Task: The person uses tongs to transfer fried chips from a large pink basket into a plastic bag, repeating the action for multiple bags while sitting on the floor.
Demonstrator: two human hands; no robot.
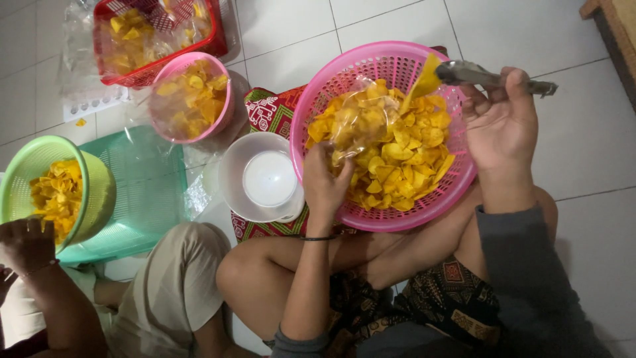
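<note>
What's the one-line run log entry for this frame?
left hand: holds clear plastic bag open | right hand: grips metal tongs pinching yellow chip | over round pink plastic basket of chips

A white kitchen scale sits on the tiled floor; left of it a green basket, above-left a small pink bowl and red basket, all holding chips.

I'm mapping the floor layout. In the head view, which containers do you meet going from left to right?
Green basket → small pink tub → white bowl → big pink basket, where the left hand holds a clear bag and the right hand holds tongs.
</note>
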